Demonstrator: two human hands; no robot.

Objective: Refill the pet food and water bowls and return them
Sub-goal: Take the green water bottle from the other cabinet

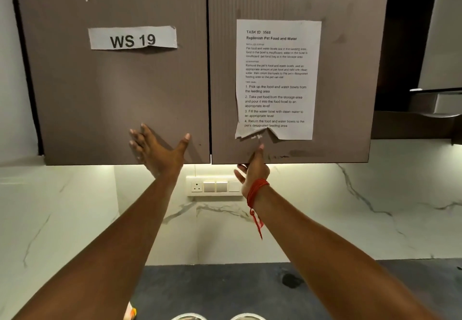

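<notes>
Early stage, by my reading: both cabinet doors are shut, and no food or water is out yet. Left hand (155, 149) lies flat on left cabinet door (100, 94), fingers spread, grasping nothing. Two bowls (188, 316) show as rims only at the bottom edge, on the tabletop (225, 284), well apart from either hand; contents hidden. Right hand (253, 169): thumb on right cabinet door (337, 82), fingers under its lower edge. Cannot tell if they grip.

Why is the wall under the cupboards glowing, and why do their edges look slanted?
Head view: light from beneath the cabinets brightens the marble wall; the left hand casts a shadow on its door; the wide-angle lens slants cabinet edges; small print on the task sheet blurs.
</notes>
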